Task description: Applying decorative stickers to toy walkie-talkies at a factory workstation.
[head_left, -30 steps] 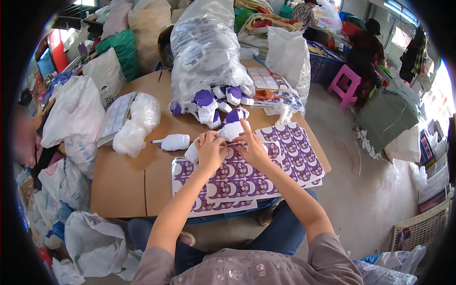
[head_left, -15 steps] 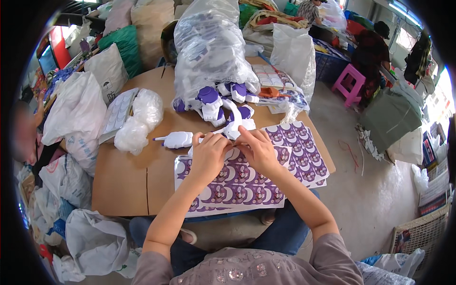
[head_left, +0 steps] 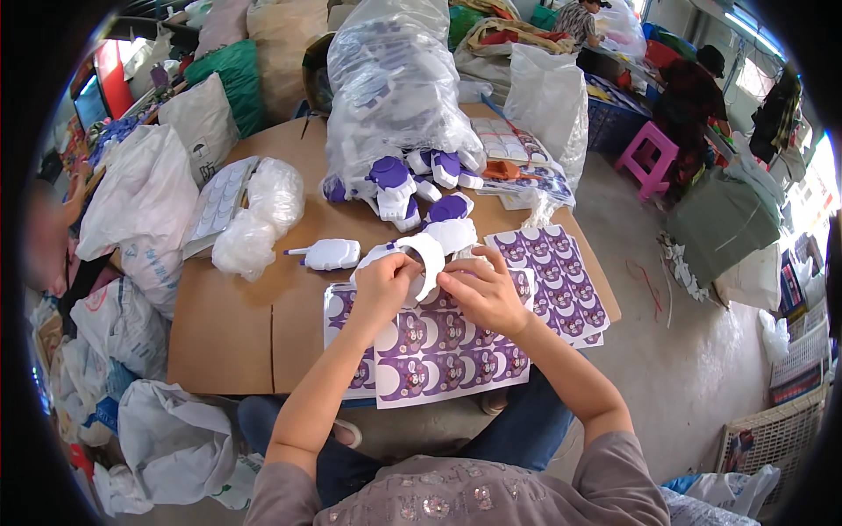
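Observation:
Over the sticker sheets, my left hand (head_left: pixel 383 287) pinches one side of a white curved strip (head_left: pixel 431 266). My right hand (head_left: pixel 481 289) has its thumb and forefinger closed at the strip's other edge. Purple-and-white sticker sheets (head_left: pixel 452 355) with crescent shapes lie under both hands. Just beyond the fingers is a white plastic toy body (head_left: pixel 453 234). A white toy (head_left: pixel 331 254) with a thin purple antenna rests left of my left hand. Farther back, several purple-and-white plastic toys (head_left: pixel 391 174) spill from a large clear bag (head_left: pixel 386 88).
Clear plastic wrap (head_left: pixel 263 219) and a stack of pale sheets (head_left: pixel 219 203) lie on the cardboard-topped table (head_left: pixel 224 337). More sticker sheets (head_left: pixel 561 280) are at its right. Full sacks (head_left: pixel 140 188) crowd the left side. Beyond a pink stool (head_left: pixel 647 158), other people (head_left: pixel 579 24) sit at the back right.
The curved strip has come down nearer to me, between my hands, which have drawn slightly apart. The top sticker sheet has shifted right and toward me.

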### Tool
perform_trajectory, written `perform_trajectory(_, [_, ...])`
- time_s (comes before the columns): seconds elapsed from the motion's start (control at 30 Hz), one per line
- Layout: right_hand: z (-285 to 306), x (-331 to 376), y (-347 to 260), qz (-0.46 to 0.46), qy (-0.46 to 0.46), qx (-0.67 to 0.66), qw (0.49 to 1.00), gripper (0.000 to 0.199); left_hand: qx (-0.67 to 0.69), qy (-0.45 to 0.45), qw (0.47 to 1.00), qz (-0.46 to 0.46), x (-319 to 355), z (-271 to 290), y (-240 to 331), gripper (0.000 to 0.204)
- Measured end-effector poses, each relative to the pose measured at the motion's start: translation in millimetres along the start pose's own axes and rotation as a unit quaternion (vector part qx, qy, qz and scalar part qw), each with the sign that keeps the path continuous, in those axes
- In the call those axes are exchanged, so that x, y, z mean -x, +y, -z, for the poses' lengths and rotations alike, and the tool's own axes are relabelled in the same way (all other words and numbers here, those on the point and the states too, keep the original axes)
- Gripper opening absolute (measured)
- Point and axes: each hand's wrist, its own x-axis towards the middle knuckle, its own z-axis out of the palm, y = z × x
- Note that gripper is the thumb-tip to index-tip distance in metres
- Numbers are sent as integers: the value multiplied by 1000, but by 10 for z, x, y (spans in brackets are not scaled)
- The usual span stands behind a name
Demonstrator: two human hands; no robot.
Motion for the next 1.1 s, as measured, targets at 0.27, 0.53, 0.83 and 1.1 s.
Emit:
perform_trajectory(0.27, [-140,-18,-88,-97,-36,45,994,74,-65,-23,996,53,33,88,152,21])
perform_trajectory(0.53, [-164,31,-84,-14,17,62,998,78,81,-69,989,101,46,108,100,23])
perform_trajectory(0.83, [-58,100,-136,11,106,-90,990,84,152,-64,981,106,51,188,31,20])
perform_trajectory(1.1, [-139,163,-100,-120,-83,77,986,98,223,-70,965,119,46,169,-44,17])
